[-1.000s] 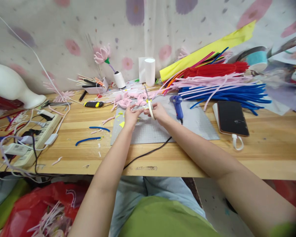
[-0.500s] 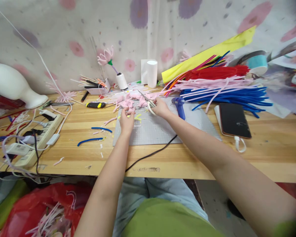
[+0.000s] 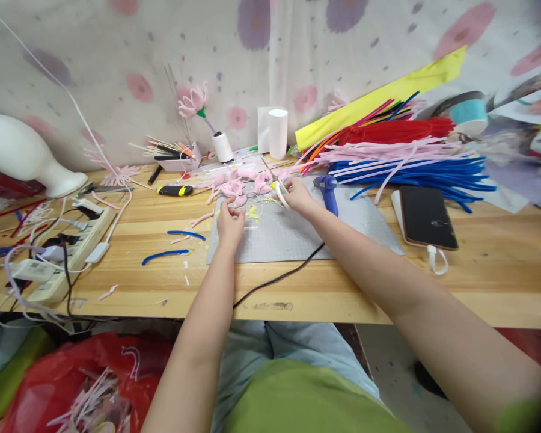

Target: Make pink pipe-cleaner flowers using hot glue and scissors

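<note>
My right hand [image 3: 295,195] is closed on the pale handles of a pair of scissors [image 3: 280,191], whose blades point up and to the left. To its left, my left hand [image 3: 231,219] has its fingers pressed together at the mat's left side; what they hold, if anything, is too small to tell. Pink fuzzy petal shapes [image 3: 233,187] lie just beyond my hands. Small yellow pieces [image 3: 252,211] rest between the hands on the grey cutting mat [image 3: 288,240].
A blue glue gun [image 3: 328,193] lies right of my right hand, near bundled blue stems [image 3: 415,177] and a phone [image 3: 426,216]. At left are a yellow-black cutter [image 3: 175,190], blue stem pieces [image 3: 166,257] and a power strip [image 3: 79,252]. A black cable crosses the front edge.
My right hand and the scissors have shifted slightly right, and the blades now point more steeply upward. My left hand has moved slightly down, its fingers closer together.
</note>
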Demonstrator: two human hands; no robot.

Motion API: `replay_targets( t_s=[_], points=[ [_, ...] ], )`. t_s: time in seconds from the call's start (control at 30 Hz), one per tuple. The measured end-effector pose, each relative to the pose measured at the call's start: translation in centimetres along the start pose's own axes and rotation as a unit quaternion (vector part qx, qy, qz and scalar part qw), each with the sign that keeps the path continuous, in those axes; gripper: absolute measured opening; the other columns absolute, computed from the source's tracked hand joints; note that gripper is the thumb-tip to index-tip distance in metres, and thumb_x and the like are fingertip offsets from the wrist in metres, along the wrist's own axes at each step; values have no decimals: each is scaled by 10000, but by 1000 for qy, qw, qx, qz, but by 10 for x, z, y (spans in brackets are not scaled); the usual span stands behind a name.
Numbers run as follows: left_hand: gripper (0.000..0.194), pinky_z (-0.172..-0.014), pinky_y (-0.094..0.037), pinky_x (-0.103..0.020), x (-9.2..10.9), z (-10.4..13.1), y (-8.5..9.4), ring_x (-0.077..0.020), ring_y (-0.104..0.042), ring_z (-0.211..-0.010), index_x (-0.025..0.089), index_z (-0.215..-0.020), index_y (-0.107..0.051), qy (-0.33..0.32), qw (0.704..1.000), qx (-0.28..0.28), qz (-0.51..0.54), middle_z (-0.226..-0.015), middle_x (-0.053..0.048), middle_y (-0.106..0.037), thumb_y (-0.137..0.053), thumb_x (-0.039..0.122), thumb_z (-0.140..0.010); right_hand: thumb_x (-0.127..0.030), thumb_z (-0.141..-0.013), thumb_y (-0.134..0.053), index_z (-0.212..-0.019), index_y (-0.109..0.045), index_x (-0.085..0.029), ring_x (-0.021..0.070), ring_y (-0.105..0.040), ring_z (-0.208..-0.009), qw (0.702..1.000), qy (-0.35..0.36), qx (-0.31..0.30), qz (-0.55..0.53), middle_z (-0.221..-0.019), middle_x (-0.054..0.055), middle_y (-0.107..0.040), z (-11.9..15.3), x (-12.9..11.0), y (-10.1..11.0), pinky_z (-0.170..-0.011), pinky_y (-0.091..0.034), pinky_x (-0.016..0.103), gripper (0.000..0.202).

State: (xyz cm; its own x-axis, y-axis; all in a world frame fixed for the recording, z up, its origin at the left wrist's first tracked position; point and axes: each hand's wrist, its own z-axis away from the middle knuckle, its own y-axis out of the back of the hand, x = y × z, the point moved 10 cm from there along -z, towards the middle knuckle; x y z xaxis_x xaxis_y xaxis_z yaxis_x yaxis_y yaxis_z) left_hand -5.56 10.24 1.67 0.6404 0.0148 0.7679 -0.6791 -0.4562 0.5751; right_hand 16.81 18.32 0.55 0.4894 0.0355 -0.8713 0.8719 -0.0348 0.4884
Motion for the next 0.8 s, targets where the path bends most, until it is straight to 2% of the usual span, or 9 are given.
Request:
replay_targets(
  t_s=[0.1,0.2,0.33,0.5,0.63,0.8],
  points=[
    [257,-747,-408,-312,4,-3,3,-168,-557,-702,213,-1014,-566,-4,999,-13,-53,-672,6,-568,-518,303,-778,-398,-578,-711,-725,-377,-230,146,-522,-614,1000,-12,-12,-2,-668,-27,-564,3,8,0,-533,-361,253,402],
    [166,-815,-395,-349,17,-13,0,-201,-575,-820,202,-886,-616,-56,990,-37,-124,-784,-46,-620,-500,269,-788,-386,-572,-710,-723,-376,-237,150,-519,-602,1000,-22,-15,13,-649,-32,-551,7,16,5,-518,-346,250,395],
    [156,-902,-351,-395,33,-26,-18,-247,-558,-985,203,-846,-645,-121,962,-100,-225,-948,-91,-637,-527,167,-750,-363,-598,-681,-741,-396,-237,166,-527,-612,998,-28,12,59,-656,-13,-555,15,17,18,-524,-350,261,342],
    [162,-972,-297,-416,47,-29,-43,-267,-509,-1088,211,-890,-657,-177,915,-172,-318,-1026,-98,-619,-565,207,-757,-335,-649,-630,-832,-443,-221,181,-564,-697,992,-47,6,114,-779,26,-609,28,12,27,-580,-373,264,286],
    [156,-968,-299,-412,48,-29,-53,-283,-453,-1140,196,-882,-657,-188,900,-183,-349,-1091,-114,-584,-550,230,-774,-351,-677,-609,-868,-483,-200,200,-571,-753,982,-29,-14,184,-837,60,-631,37,6,31,-603,-362,265,274],
    [155,-946,-312,-431,37,-31,-58,-308,-437,-1146,179,-873,-640,-164,907,-177,-345,-1119,-146,-566,-513,209,-788,-378,-717,-569,-898,-537,-187,200,-562,-723,971,12,-35,237,-821,73,-646,50,1,35,-575,-333,265,266]
  ],
)
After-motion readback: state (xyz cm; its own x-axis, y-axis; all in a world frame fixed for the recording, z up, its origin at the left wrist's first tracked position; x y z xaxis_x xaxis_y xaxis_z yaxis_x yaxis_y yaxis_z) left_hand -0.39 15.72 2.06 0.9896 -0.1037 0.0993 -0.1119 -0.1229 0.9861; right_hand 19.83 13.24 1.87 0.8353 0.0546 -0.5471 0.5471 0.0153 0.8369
